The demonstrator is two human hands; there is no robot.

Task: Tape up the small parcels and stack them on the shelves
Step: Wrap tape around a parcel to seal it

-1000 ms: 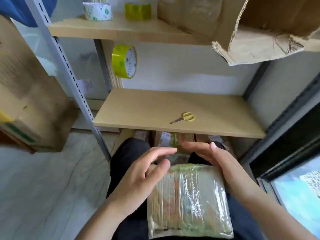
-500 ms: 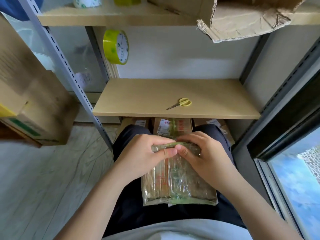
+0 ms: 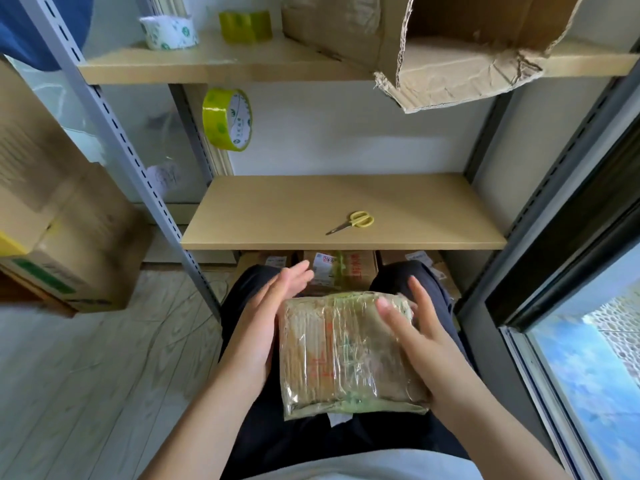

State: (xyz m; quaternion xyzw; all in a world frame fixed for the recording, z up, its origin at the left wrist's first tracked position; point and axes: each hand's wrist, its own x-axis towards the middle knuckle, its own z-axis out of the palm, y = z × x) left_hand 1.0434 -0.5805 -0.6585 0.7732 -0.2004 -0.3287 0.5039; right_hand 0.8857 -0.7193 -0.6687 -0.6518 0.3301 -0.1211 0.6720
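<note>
Two flat hands, left hand and right hand, fingers straight, brace the taped parcel on the lap for lifting.

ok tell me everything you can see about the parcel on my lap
The parcel is a flat brown rectangular packet wrapped all over in shiny clear tape, with faint red print and a greenish strip along its near edge. It lies flat on the lap. The left hand rests straight-fingered against its left side; the right hand lies open on its right side, fingers spread toward the far corner.
</note>
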